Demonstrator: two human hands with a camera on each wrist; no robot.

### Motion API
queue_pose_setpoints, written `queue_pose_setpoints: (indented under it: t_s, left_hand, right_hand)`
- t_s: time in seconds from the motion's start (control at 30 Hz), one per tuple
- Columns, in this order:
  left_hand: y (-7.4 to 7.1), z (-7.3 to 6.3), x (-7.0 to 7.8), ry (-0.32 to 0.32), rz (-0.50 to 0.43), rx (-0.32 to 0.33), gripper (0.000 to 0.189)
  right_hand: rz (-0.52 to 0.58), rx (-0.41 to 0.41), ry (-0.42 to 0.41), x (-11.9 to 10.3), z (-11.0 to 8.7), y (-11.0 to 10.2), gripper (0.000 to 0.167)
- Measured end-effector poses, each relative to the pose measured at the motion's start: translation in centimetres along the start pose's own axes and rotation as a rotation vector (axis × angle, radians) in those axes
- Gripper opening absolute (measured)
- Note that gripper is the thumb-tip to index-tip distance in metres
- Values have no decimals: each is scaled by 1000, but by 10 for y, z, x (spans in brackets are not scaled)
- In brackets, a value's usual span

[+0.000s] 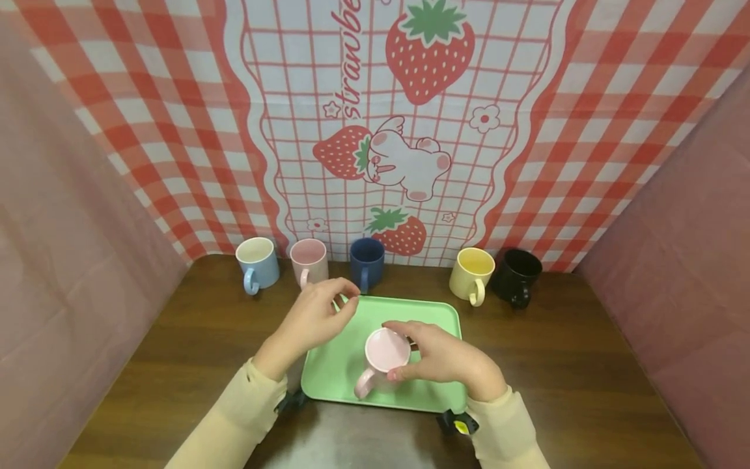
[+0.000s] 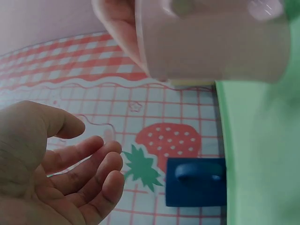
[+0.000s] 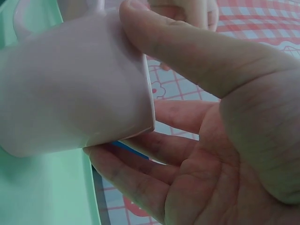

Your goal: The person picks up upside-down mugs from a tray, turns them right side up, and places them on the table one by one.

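Note:
My right hand (image 1: 445, 355) holds a pale pink mug (image 1: 388, 350) by its upper side, thumb at the near side of the rim and fingers at the far side. The mug stands upright over the green tray (image 1: 331, 381), its handle pointing toward the near left. In the right wrist view, the mug's smooth wall (image 3: 75, 89) fills the space beside the thumb. My left hand (image 1: 319, 312) hovers above the tray's back left part with loosely bent fingers and nothing in them. It overlaps the handle of a second pink mug (image 1: 308, 255) in the head view.
Along the back stand a light blue mug (image 1: 261, 264), a navy mug (image 1: 367, 260), a yellow mug (image 1: 471, 277) and a black mug (image 1: 515, 273). Behind them rises a strawberry-patterned checked cloth (image 1: 510, 85). The wooden table (image 1: 580, 365) extends past both sides of the tray.

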State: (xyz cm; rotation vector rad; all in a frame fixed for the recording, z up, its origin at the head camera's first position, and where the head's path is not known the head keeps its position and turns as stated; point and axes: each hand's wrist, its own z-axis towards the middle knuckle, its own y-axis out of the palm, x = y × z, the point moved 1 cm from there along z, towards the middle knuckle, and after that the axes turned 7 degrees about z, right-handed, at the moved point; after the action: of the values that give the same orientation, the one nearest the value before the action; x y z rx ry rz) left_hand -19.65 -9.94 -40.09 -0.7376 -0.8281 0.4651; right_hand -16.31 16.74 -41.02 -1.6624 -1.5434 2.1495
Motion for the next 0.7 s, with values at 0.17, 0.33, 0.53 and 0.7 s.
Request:
queue_pose_setpoints:
  t_s: [0.17,0.33,0.53,0.7]
  left_hand:
    - [-5,-3,8,1,-29,-21,8]
    - [-7,-6,10,-25,-48,-51,10]
    - [-6,-11,7,-27,-59,-74,9]
    - [-7,-13,6,-22,-67,-73,9]
  right_hand:
    - [-2,11,-18,3,-1,1,83]
    - [5,17,-11,2,-2,-1,84]
    - [34,18,-35,5,-2,0,85]
    - [1,72,-106,15,-2,5,85]
